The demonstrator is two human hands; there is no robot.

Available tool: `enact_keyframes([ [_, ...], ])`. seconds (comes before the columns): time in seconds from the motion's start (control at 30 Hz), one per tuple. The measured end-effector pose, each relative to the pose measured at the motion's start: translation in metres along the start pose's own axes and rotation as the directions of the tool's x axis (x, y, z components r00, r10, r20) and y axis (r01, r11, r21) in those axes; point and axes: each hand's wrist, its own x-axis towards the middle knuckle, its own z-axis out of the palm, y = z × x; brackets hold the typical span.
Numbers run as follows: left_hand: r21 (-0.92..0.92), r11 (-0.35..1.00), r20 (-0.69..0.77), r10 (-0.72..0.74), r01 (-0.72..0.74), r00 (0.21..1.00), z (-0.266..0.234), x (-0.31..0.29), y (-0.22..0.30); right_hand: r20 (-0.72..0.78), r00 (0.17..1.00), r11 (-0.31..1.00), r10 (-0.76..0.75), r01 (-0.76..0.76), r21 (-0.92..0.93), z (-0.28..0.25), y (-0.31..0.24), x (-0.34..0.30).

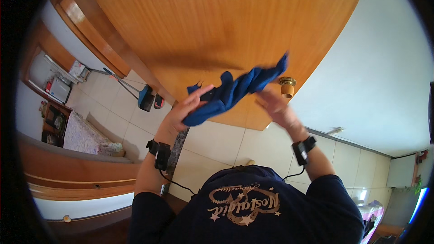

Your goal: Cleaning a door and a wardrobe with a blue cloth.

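A blue cloth (235, 89), twisted and bunched, stretches in front of the wooden door (203, 18). My left hand (184, 109) has its lower left end, with the fingers lying over the fabric and one finger pointing up along it. The cloth's upper right tip hangs free in the air and is slightly blurred. Just below that half of the cloth is my right hand (279, 110), its fingers apart and smeared by motion. Whether its fingertips touch the fabric cannot be told. A black band with a cable sits on each of my wrists.
A round door knob (287, 88) sticks out close to my right hand. On the left, past the door frame (120, 40), a broom and dustpan (145, 98) stand on the tiled floor (217, 144). A pale wall (361, 63) runs along the right, with a door stop (335, 131) low down.
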Motion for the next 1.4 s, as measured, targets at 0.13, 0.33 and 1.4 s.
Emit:
enact_keyframes([
  [0.13,0.033,0.998,0.058,-0.048,0.046,0.997,0.001,0.003,-0.007,-0.087,0.927,0.93,0.365,-0.359,0.074,-0.004,0.05,-0.006],
  [0.33,0.008,0.974,-0.357,0.216,-0.228,0.909,-0.026,0.002,0.004,-0.287,0.955,0.945,0.073,-0.158,-0.285,-0.036,0.011,0.027],
  [1.4,0.854,0.353,-0.089,0.823,-0.383,0.561,-0.049,0.019,0.088,0.343,0.936,0.973,-0.081,0.149,-0.177,-0.027,-0.087,0.029],
])
